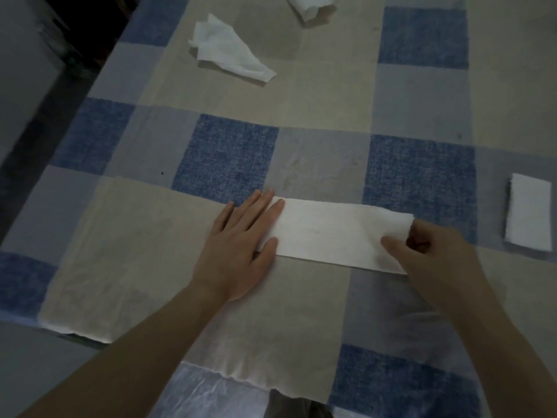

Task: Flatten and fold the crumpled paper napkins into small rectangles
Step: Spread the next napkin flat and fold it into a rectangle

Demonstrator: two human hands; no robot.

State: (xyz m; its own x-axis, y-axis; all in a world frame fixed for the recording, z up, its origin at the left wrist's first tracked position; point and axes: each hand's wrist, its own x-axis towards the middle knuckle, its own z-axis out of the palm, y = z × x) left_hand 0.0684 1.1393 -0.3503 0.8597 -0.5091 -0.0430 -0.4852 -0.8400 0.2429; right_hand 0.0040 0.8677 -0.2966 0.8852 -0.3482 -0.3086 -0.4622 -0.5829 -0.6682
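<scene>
— Left hand point(241, 242) spread flat, fingers pressing down the left end of the long white paper napkin strip point(334, 233). Right hand point(434, 251) pinching the strip's right end between thumb and fingertips, edge slightly lifted.

— And around them?

— Strip lying across the blue, grey and beige checked tablecloth point(229, 152), right in front. Off to the right, well apart, one finished small white folded rectangle point(529, 215). Further back, a crumpled white napkin point(229, 51), and another crumpled white piece point(310, 4) at the top edge, partly cut off.

— Risks?

— Probably about to bring the right end over to the left. Thin paper, so tearing if pulled hard against the pinned end. Skewed edges if not matched squarely. Sliding of the loose cloth under pressure, too.
</scene>
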